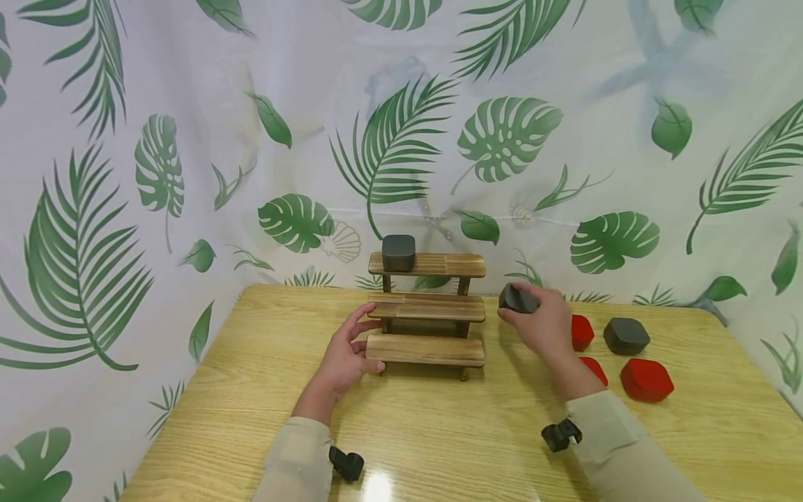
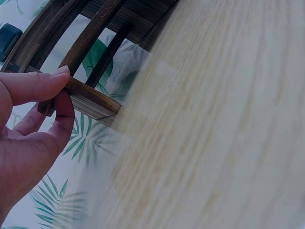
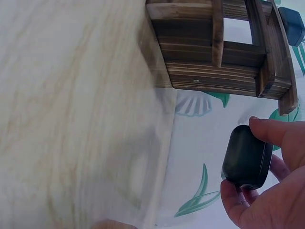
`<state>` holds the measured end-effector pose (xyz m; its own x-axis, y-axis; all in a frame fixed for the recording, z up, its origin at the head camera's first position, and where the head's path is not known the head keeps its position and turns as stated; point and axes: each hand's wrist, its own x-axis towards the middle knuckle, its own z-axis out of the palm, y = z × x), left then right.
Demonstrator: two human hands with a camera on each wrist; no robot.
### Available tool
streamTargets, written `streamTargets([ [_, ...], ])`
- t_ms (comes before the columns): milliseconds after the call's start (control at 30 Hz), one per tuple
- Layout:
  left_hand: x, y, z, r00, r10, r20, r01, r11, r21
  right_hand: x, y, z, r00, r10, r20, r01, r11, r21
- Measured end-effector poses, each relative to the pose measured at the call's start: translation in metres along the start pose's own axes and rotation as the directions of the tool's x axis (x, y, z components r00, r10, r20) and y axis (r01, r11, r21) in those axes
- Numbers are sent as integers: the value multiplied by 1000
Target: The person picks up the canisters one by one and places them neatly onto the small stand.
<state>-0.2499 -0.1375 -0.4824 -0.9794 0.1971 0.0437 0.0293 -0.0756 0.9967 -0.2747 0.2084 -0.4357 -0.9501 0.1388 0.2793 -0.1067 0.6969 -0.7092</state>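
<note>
A three-tier wooden step shelf [image 1: 426, 308] stands near the back of the table. My left hand [image 1: 343, 355] grips its left end; the left wrist view shows thumb and forefinger pinching the wooden side frame [image 2: 90, 95]. On the left of the top tier sits a dark grey rounded box [image 1: 399, 253]. To the right of the shelf, my right hand [image 1: 544, 322] holds another dark rounded box [image 1: 517, 298] off the table, level with the middle tier. In the right wrist view thumb and fingers clasp that box [image 3: 245, 157] at its edges, apart from the shelf.
On the right of the table are a dark grey box [image 1: 626, 336], a red box [image 1: 647, 380] and two more red boxes partly covered by the right arm, one at the back [image 1: 581, 332]. A leaf-patterned cloth [image 1: 301, 84] hangs behind the table [image 1: 426, 439].
</note>
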Motion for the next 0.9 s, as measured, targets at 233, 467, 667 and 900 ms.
streamTargets([
  [233,0,2,0,1000,-2,4,2,1000,-9,5,-6,-3,999,-35,-24,35,999,4],
  [467,1,2,0,1000,-2,3,2,1000,-8,8,-15,-7,998,-55,-42,55,998,13],
  [667,1,0,0,1000,2,4,-2,1000,-1,11,-23,-11,998,-39,-40,41,998,38],
  [900,0,0,0,1000,0,3,0,1000,-4,12,-35,-15,997,-39,-59,43,997,60],
])
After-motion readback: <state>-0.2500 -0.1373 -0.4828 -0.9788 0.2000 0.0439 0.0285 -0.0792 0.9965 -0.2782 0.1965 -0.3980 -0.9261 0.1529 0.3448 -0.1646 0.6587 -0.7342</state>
